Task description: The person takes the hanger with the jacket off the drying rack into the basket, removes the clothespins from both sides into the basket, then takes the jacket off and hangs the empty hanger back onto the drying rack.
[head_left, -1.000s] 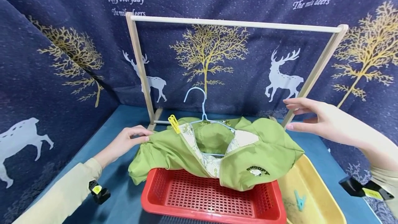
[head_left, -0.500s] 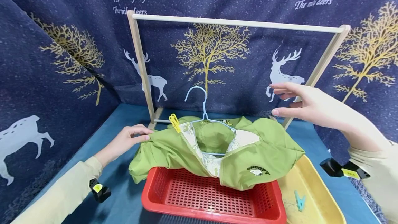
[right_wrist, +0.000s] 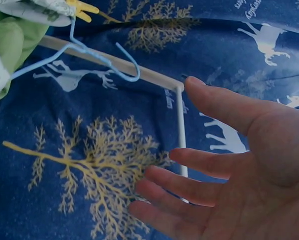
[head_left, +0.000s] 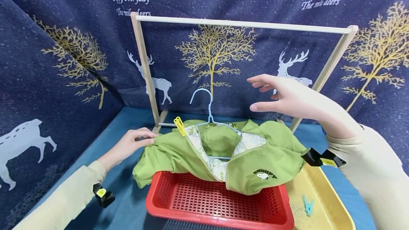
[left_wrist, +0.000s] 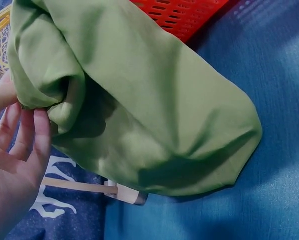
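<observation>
A green zip jacket (head_left: 172, 155) with a patterned white lining lies over the back of a red basket. Its shoulder at the left is pinched by my left hand (head_left: 135, 143), and in the left wrist view the fingers (left_wrist: 42, 132) press the bunched cloth. A light blue hanger (head_left: 210, 111) sits inside the jacket, its hook standing up from the collar. A yellow clothespin (head_left: 180, 126) is clipped at the jacket's left front edge. My right hand (head_left: 284, 93) is in the air right of the hook, fingers apart, holding nothing.
Behind the jacket stands a wooden rack with a white rail (head_left: 243, 24). The red basket (head_left: 220, 221) is in front. A yellow tray (head_left: 332, 191) at the right holds a teal clothespin (head_left: 308, 206). A dark blue patterned cloth hangs at the back.
My right hand has moved left and slightly up, from beside the rack's right post toward the hanger hook. My left hand and the jacket have stayed in place.
</observation>
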`<control>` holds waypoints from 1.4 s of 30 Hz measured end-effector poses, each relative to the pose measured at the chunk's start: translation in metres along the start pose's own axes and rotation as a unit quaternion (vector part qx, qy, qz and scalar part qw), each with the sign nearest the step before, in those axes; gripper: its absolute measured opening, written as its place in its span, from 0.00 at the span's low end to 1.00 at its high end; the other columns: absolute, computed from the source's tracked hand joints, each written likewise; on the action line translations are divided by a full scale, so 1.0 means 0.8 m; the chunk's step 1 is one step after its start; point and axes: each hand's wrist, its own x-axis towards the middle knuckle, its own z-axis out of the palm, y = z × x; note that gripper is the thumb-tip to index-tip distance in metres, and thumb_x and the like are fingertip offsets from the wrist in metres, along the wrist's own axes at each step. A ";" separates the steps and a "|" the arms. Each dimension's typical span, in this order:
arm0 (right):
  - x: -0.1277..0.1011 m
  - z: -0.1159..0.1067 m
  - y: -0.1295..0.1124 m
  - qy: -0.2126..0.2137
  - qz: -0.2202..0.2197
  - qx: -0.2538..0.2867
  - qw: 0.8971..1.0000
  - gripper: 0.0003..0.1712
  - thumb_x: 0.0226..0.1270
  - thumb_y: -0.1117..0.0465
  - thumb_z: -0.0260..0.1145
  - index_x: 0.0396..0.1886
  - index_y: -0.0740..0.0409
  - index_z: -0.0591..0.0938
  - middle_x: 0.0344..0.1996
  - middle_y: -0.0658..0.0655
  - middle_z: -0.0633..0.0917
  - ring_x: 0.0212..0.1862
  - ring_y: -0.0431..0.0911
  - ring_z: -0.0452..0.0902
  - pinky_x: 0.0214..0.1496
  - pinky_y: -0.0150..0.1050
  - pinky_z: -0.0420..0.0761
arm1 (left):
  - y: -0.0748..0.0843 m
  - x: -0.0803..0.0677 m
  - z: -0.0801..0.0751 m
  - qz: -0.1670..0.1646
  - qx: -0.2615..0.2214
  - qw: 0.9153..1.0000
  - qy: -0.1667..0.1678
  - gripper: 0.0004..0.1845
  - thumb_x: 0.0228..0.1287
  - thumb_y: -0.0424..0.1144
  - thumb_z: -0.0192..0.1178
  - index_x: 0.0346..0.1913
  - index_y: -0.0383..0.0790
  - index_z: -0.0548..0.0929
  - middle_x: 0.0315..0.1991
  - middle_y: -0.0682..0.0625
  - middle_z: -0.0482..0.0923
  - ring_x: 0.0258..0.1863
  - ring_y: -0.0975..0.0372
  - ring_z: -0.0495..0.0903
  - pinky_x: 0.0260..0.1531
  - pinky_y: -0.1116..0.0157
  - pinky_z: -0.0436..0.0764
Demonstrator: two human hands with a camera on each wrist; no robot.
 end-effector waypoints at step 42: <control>0.123 0.096 -0.126 -0.144 -0.052 -0.144 0.978 0.38 0.66 0.45 0.68 0.72 0.50 0.68 0.65 0.56 0.78 0.65 0.49 0.75 0.66 0.46 0.75 | 0.008 -0.002 -0.001 0.002 0.002 1.000 -0.001 0.13 0.68 0.42 0.63 0.52 0.43 0.87 0.46 0.61 0.84 0.46 0.73 0.79 0.44 0.71 0.80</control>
